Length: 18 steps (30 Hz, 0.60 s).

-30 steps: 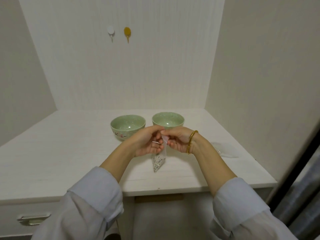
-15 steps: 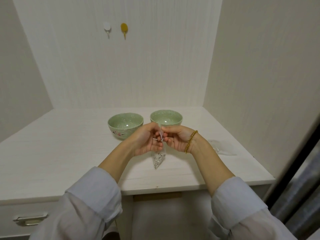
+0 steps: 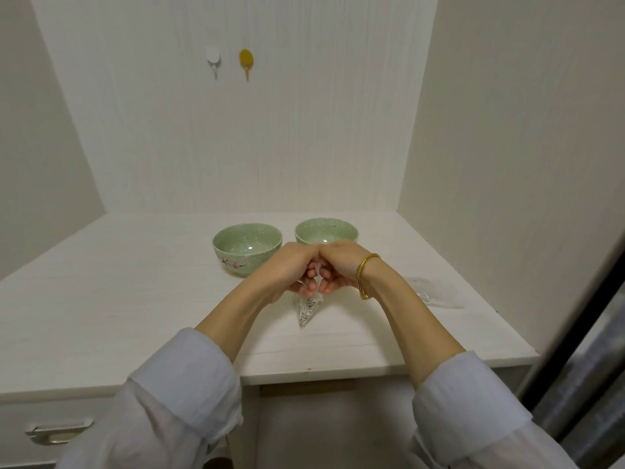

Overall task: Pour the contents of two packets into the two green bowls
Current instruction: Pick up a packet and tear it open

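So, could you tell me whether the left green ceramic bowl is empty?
Empty: the left green ceramic bowl shows only bare glazed inside.

One head-worn, wide-angle view looks forward and down over the table (image 3: 135,299) toward the back wall (image 3: 253,137). The hands sit close, mid-frame; sleeves fill the bottom edge

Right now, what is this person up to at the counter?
Both hands, left hand and right hand, pinch the top of a small clear packet hanging above the white counter. Behind them stand two green bowls, nothing visibly poured yet. A second clear packet lies at the right.
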Available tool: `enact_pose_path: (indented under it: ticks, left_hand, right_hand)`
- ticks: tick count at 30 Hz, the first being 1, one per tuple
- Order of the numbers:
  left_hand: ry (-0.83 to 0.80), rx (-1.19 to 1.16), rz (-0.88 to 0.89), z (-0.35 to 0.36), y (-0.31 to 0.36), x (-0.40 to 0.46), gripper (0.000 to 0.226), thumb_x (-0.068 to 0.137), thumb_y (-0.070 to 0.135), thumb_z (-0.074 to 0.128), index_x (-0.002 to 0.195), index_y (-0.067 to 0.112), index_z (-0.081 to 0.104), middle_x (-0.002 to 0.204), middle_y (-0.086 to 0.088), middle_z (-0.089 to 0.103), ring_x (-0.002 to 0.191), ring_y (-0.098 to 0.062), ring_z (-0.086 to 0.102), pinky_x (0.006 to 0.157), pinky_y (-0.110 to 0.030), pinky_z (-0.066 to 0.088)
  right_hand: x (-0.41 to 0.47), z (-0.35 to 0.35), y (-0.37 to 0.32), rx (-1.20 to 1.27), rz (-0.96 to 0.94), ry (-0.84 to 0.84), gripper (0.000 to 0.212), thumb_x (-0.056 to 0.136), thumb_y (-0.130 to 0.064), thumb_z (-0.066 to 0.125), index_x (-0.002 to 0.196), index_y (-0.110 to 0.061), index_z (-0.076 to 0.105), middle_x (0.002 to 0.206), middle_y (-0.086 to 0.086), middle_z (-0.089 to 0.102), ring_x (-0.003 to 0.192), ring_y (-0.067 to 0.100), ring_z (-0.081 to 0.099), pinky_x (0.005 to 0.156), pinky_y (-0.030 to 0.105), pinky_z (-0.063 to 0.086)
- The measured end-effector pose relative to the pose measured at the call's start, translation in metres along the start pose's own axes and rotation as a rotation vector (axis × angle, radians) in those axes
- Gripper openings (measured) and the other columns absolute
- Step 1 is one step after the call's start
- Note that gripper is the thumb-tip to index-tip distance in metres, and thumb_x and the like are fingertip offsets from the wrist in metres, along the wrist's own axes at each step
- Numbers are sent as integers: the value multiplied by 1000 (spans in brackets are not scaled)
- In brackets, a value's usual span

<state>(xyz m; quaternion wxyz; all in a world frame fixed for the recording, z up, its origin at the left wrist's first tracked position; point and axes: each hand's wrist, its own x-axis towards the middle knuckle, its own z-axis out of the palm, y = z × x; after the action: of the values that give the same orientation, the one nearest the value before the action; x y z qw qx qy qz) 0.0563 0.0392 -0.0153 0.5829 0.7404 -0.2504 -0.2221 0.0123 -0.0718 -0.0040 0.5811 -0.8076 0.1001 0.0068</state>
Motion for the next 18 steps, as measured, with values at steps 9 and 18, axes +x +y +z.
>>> enact_pose_path:
  ticks: [9,18]
  left_hand:
    - [80,-237,-27,0,-1,2,38,73,5,34,43,2,58,36,-8,53,30,-10,41,31,-16,30]
    - [83,-303,-37,-1,-2,0,47,75,6,34,36,7,61,37,-7,51,29,-10,40,30,-14,26]
  right_hand:
    - [1,4,-1,61,-146,-10,40,99,-13,35,65,-4,53,45,5,53,35,4,53,39,14,47]
    - [-3,5,-2,183,-116,-55,41,98,-10,37,62,-4,55,37,-1,46,35,7,53,38,16,47]
